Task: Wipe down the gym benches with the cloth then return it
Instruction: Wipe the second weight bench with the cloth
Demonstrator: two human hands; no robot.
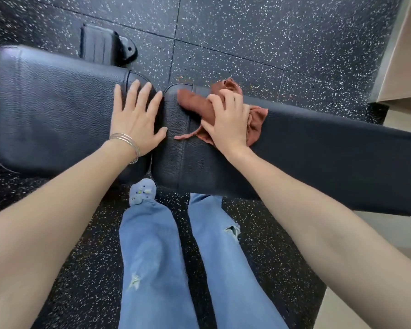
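A black padded gym bench runs across the view in two parts: a seat pad [50,110] on the left and a long back pad [318,157] on the right, with a narrow gap between them. My left hand [135,117] lies flat on the right end of the seat pad, fingers spread, holding nothing. My right hand [228,122] presses a crumpled rust-brown cloth [195,103] onto the left end of the back pad. The cloth sticks out on both sides of the hand.
Black speckled rubber floor [247,32] surrounds the bench. A black bench foot [105,43] sits on the floor behind the seat pad. My legs in blue jeans [152,257] stand close against the bench's near side. A pale wall or ledge [406,67] rises at the right.
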